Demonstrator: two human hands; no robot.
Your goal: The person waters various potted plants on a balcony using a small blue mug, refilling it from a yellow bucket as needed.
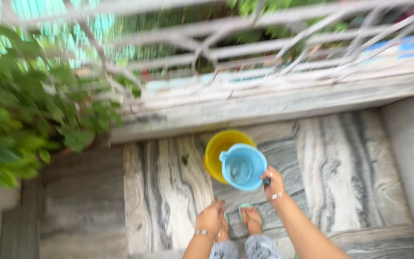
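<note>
Out on what looks like a balcony, the marble floor [164, 192] is grey and white with dark wavy veins running lengthwise, laid in big slabs, and a raised stone ledge [264, 108] runs across the far edge under a pale metal railing [245, 45] with crossed bars. Off to the left a leafy green plant [20, 115] spills over the corner, and everything up there is pretty blurry from motion. The person's right hand [274, 183] is gripping the handle of a light blue mug [243, 166], the round plastic pitcher kind with a little spout on its rim, and it looks like there's some water sitting in the bottom. The mug is held up right over a yellow bucket [219, 151] that stands on the floor near the ledge, covering a good part of its opening from this angle. The left hand [211, 218] hangs lower, holding nothing, fingers loosely curled, with a bracelet at the wrist. Straight below are the feet in green sandals [249, 217], just short of the bucket.
</note>
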